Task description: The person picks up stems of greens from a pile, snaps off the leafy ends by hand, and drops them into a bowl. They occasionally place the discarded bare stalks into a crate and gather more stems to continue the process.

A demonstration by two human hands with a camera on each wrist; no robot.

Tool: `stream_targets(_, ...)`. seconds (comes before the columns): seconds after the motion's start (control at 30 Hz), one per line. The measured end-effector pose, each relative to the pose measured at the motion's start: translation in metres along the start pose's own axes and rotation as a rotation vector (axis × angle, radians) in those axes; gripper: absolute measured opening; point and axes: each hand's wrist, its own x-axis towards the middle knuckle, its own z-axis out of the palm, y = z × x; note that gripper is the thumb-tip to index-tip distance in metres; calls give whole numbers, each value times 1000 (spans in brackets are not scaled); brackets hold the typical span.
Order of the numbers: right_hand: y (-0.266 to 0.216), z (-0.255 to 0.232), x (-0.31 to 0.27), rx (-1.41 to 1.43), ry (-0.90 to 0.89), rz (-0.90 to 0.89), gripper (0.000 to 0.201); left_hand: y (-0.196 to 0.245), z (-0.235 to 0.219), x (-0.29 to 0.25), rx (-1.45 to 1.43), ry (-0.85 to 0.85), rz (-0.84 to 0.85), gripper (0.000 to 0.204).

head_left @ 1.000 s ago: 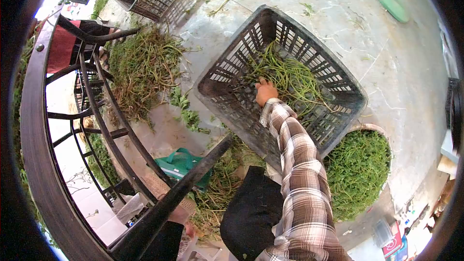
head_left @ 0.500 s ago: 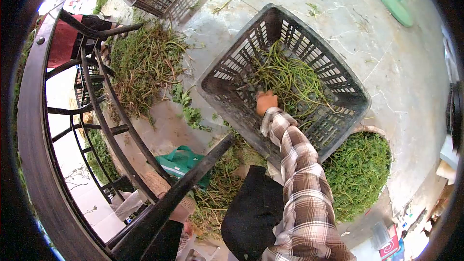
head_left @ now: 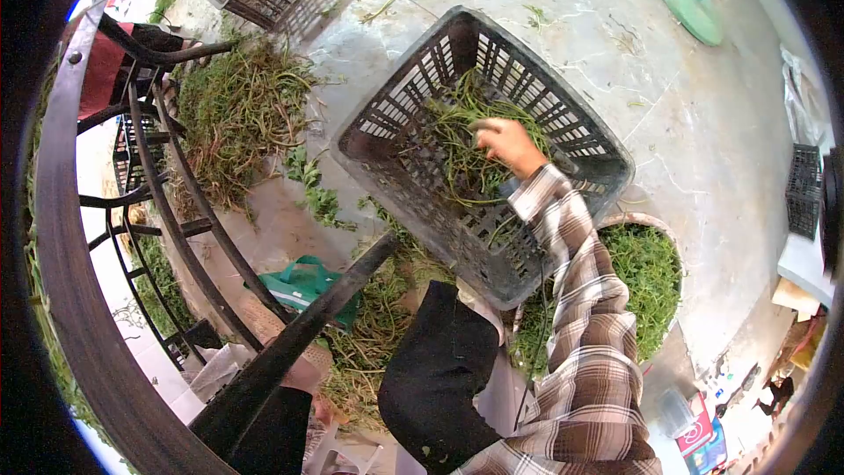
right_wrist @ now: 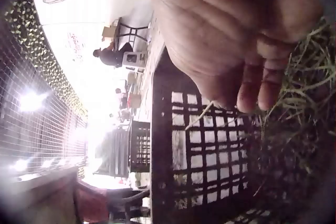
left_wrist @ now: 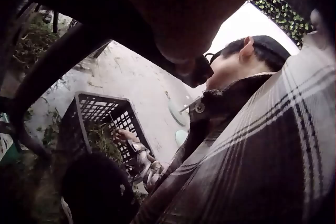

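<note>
A produce-handling area is indicated; whether shop or farm cannot be determined. In the head view, green stems (head_left: 466, 160) are contained in a black crate (head_left: 457, 42) at centre; loose greens (head_left: 242, 127) are heaped on the grey floor (head_left: 686, 158) at 10 o'clock, and a filled round basket (head_left: 658, 223) is placed at 4. In the right wrist view, wire mesh (right_wrist: 50, 124) is seen at 9 o'clock.

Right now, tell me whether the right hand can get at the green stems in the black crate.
Most likely yes: the right hand hangs over the green stems, the black crate is open on top, and nothing visible blocks the way; whether it touches them is unclear.
</note>
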Motion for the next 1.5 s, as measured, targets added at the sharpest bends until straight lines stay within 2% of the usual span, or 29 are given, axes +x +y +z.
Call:
stream_targets(0.07,17,-19,6,8,138,-94,32,2,1,-1,-11,-4,1,74)
stream_targets(0.1,26,-23,8,-43,153,-65,32,3,1,-1,-14,-6,2,74)
stream_targets(0.17,49,-15,10,-129,106,-20,32,3,2,0,-14,-11,4,74)
stream_targets(0.3,95,32,15,-581,-2,29,44,4,6,3,-7,-23,14,75)
stream_targets(0.37,119,57,17,-540,-22,46,52,4,9,7,3,-33,22,75)
stream_targets(0.4,134,65,26,-601,-117,117,60,3,10,8,7,-37,25,75)
stream_targets(0.43,116,72,25,-597,-209,354,63,4,12,9,9,-41,27,75)
stream_targets(0.5,105,84,25,-581,-214,492,62,5,13,11,17,-49,31,76)
stream_targets(0.53,109,90,29,-579,-217,491,62,5,14,12,20,-52,31,76)
stream_targets(0.6,111,99,34,-600,-89,535,60,5,15,13,21,-55,29,76)
stream_targets(0.7,117,99,29,-573,-71,443,59,7,15,12,17,-66,16,76)
stream_targets(0.8,119,89,15,-490,-217,286,56,9,16,12,6,-62,7,77)
stream_targets(0.83,121,89,12,-578,-224,171,52,10,17,12,-1,-63,5,77)
stream_targets(0.9,98,73,-3,-197,-309,273,41,12,18,11,-16,-69,5,77)
stream_targets(0.97,84,59,-18,15,-215,240,33,15,19,11,-29,-73,3,77)
stream_targets(1.0,95,48,-15,-130,-164,117,29,15,19,11,-34,-73,2,77)
stream_targets(1.03,101,39,-13,-172,-79,128,30,16,20,11,-38,-74,1,78)
stream_targets(1.1,105,15,-16,-501,60,20,31,18,20,11,-45,-77,-4,78)
stream_targets(1.2,95,2,-21,-728,72,266,34,20,22,11,-50,-82,-8,78)
stream_targets(1.23,98,3,-21,-728,72,268,34,21,23,12,-52,-85,-9,78)
stream_targets(1.3,102,12,-23,-893,-89,467,38,22,24,13,-53,-90,-10,79)
stream_targets(1.33,104,17,-25,-860,-119,526,44,22,24,14,-52,-92,-11,79)
stream_targets(1.5,112,39,-28,-961,-208,556,51,23,29,19,-46,-113,3,79)
